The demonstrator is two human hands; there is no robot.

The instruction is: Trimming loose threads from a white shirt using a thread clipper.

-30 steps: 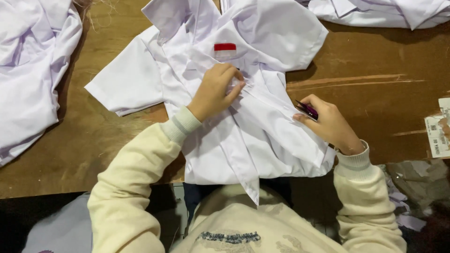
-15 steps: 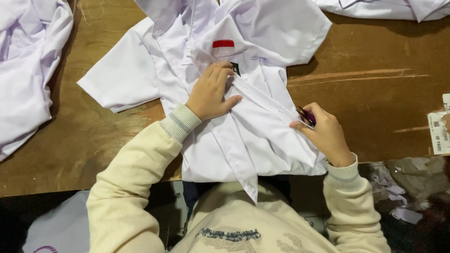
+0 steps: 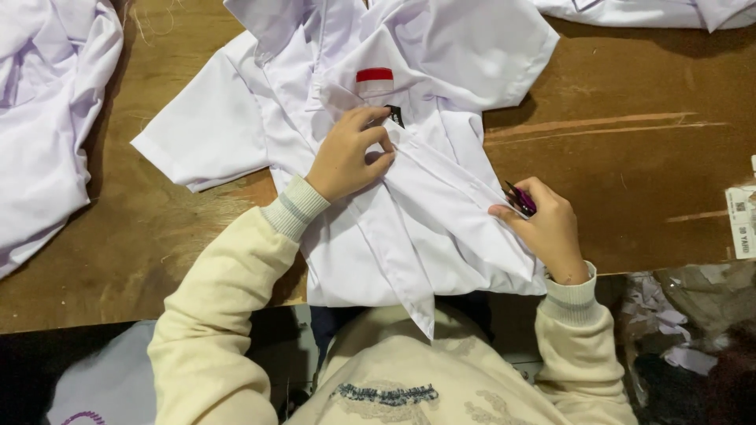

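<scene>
The white shirt (image 3: pixel 441 236) lies spread on the wooden table (image 3: pixel 646 157), its hem hanging over the near edge. The right hand (image 3: pixel 547 228) pinches the shirt's front edge, fingers closed around a small purple tool (image 3: pixel 521 198). The left hand (image 3: pixel 346 153) curls tightly on the fabric below a red-and-white patch (image 3: pixel 375 80). Bare wood lies open to the right; more white garments (image 3: pixel 43 134) crowd the left and far edges.

A scuffed brown wooden table (image 3: pixel 630 149) carries a white shirt (image 3: pixel 441 63) spread at its middle, a heap of white cloth (image 3: pixel 43 134) at the left edge, more white garments (image 3: pixel 646 12) along the top, and a paper tag (image 3: pixel 742 222) at the right.
</scene>
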